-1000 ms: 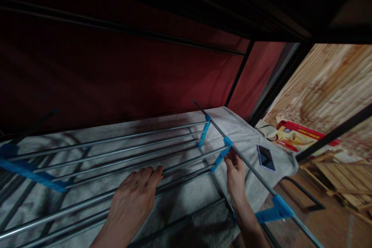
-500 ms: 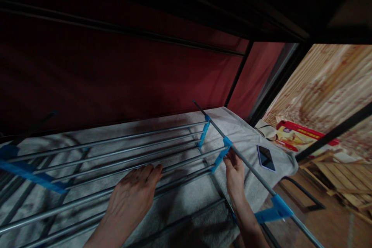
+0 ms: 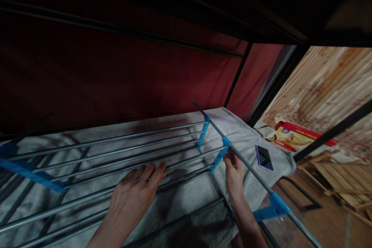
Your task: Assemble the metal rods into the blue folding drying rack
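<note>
A metal rack of grey tubes [image 3: 124, 136] with blue plastic brackets [image 3: 277, 207] spans the lower half of the head view, over a light grey cloth [image 3: 186, 201]. My left hand [image 3: 135, 193] lies over the middle tubes, its fingers curled round one of them. At the right end, my right hand [image 3: 234, 168] is closed at a blue bracket [image 3: 220, 155], just under the long side tube; its fingertips are partly hidden behind the tube and bracket.
A phone [image 3: 264, 158] lies on the cloth at the right. Beyond it are a red and yellow box [image 3: 299, 137] and a wooden slatted piece [image 3: 340, 174]. Dark metal posts [image 3: 238, 73] and a dark red curtain [image 3: 130, 73] stand behind.
My left thumb has shifted slightly to the right along the tube. My right hand stays at the same bracket, and the view has moved only a little.
</note>
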A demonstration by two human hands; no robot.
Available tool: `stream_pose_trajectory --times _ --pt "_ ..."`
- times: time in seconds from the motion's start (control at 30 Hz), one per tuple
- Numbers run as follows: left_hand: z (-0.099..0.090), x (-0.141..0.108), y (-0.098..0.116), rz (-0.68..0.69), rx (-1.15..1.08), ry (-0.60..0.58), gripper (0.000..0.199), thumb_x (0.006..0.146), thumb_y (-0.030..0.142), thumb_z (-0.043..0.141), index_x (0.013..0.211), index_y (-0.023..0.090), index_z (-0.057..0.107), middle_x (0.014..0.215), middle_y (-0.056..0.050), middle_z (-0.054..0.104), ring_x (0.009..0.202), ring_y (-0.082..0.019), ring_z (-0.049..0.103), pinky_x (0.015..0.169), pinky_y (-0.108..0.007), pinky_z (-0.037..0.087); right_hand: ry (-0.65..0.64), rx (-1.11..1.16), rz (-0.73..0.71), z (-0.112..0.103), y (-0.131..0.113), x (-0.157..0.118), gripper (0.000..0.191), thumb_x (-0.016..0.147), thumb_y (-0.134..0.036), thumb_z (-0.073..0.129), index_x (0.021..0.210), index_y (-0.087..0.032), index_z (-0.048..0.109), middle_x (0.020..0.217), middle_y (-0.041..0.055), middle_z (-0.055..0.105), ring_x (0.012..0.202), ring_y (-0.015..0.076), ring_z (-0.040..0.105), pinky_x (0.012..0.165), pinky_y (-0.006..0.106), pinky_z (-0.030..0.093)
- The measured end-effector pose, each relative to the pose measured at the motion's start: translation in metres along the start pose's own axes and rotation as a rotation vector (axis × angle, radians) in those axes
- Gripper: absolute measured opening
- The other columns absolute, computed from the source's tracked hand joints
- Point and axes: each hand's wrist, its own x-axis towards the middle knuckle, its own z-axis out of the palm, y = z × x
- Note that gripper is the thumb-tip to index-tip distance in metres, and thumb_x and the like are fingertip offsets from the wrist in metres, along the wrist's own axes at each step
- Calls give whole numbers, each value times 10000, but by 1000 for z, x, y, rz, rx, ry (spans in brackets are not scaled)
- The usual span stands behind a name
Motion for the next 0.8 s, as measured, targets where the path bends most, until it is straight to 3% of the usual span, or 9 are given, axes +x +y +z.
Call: stream_pose_trajectory --times 0.13,0.53,0.7,0.8 --pt "1 -1 1 10 41 -29 243 966 180 506 1140 219 671 837 -38 672 703 -206 633 652 -327 437 3 -15 6 0 -2 0 560 760 -380 653 1298 -227 634 1326 74 647 1224 261 593 1126 446 388" --pt "1 -1 4 -28 10 -65 255 977 193 471 1117 222 683 817 -40 671 636 -198 618 603 -313 419 -4 -44 -33 -1 3 -2 552 792 -388 627 1318 -224 618 1344 93 632 1237 262 581 1124 452 384" --pt "4 -1 4 -38 -33 -59 211 971 226 528 1136 218 658 868 -44 673 721 -212 636 662 -330 453 -12 -72 -50 3 6 -6 662 798 -412 607 1422 -217 507 1477 104 509 1342 259 485 1174 462 311" --pt "0 -2 9 -71 -76 -106 243 962 263 559 1191 213 623 927 -50 670 778 -216 637 698 -345 471 27 -43 -20 6 12 -25 717 809 -412 610 1476 -241 409 1542 99 415 1392 260 419 1184 474 290"
